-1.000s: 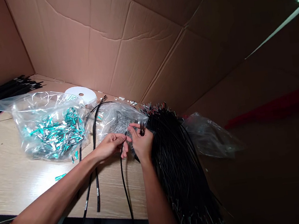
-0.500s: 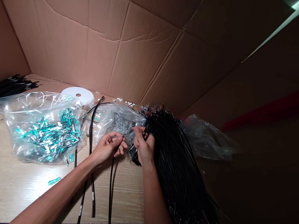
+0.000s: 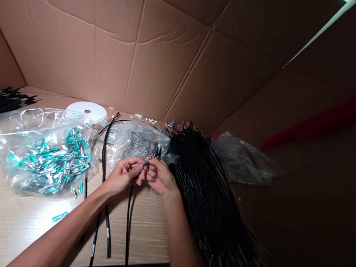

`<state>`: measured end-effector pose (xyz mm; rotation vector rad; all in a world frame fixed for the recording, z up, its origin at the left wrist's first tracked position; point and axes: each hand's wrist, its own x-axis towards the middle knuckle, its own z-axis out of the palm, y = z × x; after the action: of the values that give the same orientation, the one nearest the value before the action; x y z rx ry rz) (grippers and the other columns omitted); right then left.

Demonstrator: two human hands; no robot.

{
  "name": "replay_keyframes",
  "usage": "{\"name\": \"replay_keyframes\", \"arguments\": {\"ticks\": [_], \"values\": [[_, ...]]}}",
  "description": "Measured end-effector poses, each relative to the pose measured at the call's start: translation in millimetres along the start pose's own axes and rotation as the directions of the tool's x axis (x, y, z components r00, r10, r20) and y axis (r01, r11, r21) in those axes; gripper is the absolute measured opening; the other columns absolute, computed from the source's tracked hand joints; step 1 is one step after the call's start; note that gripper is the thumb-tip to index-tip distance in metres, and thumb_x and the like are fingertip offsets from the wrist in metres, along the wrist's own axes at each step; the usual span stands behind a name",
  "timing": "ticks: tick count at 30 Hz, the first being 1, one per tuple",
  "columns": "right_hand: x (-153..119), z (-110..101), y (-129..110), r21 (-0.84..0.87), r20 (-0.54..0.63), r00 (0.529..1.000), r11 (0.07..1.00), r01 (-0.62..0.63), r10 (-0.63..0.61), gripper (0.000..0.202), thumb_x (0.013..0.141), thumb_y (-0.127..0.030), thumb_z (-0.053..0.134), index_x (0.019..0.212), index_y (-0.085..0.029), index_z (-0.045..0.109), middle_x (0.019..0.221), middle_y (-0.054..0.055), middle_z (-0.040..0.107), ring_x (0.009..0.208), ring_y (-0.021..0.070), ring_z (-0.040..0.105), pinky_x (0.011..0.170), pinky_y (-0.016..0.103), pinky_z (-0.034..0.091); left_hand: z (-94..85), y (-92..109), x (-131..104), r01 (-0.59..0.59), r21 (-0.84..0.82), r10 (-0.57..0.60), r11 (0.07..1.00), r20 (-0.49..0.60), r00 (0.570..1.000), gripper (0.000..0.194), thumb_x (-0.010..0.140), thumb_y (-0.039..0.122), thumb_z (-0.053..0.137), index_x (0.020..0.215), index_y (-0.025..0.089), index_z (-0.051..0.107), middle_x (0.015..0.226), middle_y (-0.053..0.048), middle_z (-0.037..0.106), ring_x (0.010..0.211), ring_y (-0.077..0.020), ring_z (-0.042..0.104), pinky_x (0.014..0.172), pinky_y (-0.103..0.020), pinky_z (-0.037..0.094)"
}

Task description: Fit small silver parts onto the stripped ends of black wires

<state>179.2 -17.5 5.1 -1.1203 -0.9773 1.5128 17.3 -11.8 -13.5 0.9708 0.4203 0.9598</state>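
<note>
Head view: left hand (image 3: 123, 175) pinches black cable (image 3: 126, 252)

Cable (image 3: 126, 247) black; strips (image 3: 68, 159) teal, silver; disc (image 3: 97, 111) white; tabletop (image 3: 150, 238) pale, wood-grained.

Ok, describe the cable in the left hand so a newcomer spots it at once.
Above the pale wooden table, find the left hand. A single black cable runs from it down past the table's front edge. Unlike the loose cables beside it or the thick black bundle, this one is held.
</note>
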Motion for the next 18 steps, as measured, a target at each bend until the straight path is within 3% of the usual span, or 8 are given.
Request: {"name": "replay_keyframes", "arguments": {"ticks": [3, 6, 9, 12, 18], "values": [[0.7, 2.9, 1.6, 0.023, -0.081, 0.996, 0.999, 0.033, -0.031, 0.042, 0.072, -0.051, 0.086, 0.089, -0.023, 0.059, 0.054, -0.015, 0.024, 0.047, 0.0073, 0.011, 0.043, 0.025, 0.013, -0.2, 0.8, 1.6, 0.004, -0.002, -0.004, 1.0, -0.019, 1.0, 0.047, 0.086, 0.056, 0.087, 0.086, 0.013, 0.067, 0.065, -0.002, 0.067, 0.05, -0.0101, 0.058, 0.05, -0.02, 0.043], [-1.9, 2.9, 0.7, -0.114, -0.258, 0.928, 0.962, 0.249, -0.27, 0.041, 0.081, -0.054, 0.08, 0.104, -0.024, 0.064, 0.058, -0.013, 0.025, 0.048, 0.0096, 0.017, 0.046, 0.026, 0.018, -0.5, 0.5, 3.4, 0.036, -0.036, -0.038, 0.999, -0.055, 0.998, 0.048, 0.084, 0.056, 0.088, 0.09, 0.013, 0.067, 0.065, -0.002, 0.068, 0.046, -0.0108, 0.059, 0.04, -0.018, 0.037], [-6.6, 1.3, -1.8, -0.359, -0.197, 0.869, 0.858, 0.368, -0.454, 0.034, 0.087, -0.051, 0.078, 0.106, -0.024, 0.07, 0.062, -0.009, 0.031, 0.052, 0.0117, 0.027, 0.051, 0.028, 0.027, -0.8, 0.4, 4.1, 0.037, -0.051, -0.041, 0.998, -0.084, 0.996, 0.049, 0.083, 0.057, 0.088, 0.091, 0.013, 0.067, 0.065, -0.002, 0.069, 0.045, -0.0121, 0.062, 0.036, -0.018, 0.04], [-8.4, 1.9, -1.9, -0.544, -0.108, 0.829, 0.73, 0.413, -0.549, 0.028, 0.087, -0.044, 0.079, 0.104, -0.022, 0.076, 0.062, -0.008, 0.033, 0.055, 0.0123, 0.033, 0.056, 0.028, 0.034, -0.7, 1.8, 3.5, 0.027, -0.051, -0.032, 0.998, -0.107, 0.994, 0.052, 0.081, 0.059, 0.089, 0.088, 0.013, 0.066, 0.065, -0.002, 0.069, 0.044, -0.0128, 0.063, 0.037, -0.02, 0.046], [-2.1, 4.9, 6.4, -0.612, -0.185, 0.794, 0.7, 0.367, -0.579, 0.026, 0.091, -0.044, 0.073, 0.091, -0.018, 0.077, 0.059, -0.006, 0.043, 0.054, 0.0121, 0.037, 0.053, 0.025, 0.038, 1.9, 2.9, 0.0, 0.075, 0.108, -0.062, 0.991, -0.12, 0.991, 0.054, 0.085, 0.066, 0.083, 0.093, 0.014, 0.067, 0.069, -0.003, 0.072, 0.045, -0.0171, 0.068, 0.04, -0.024, 0.052]]}}
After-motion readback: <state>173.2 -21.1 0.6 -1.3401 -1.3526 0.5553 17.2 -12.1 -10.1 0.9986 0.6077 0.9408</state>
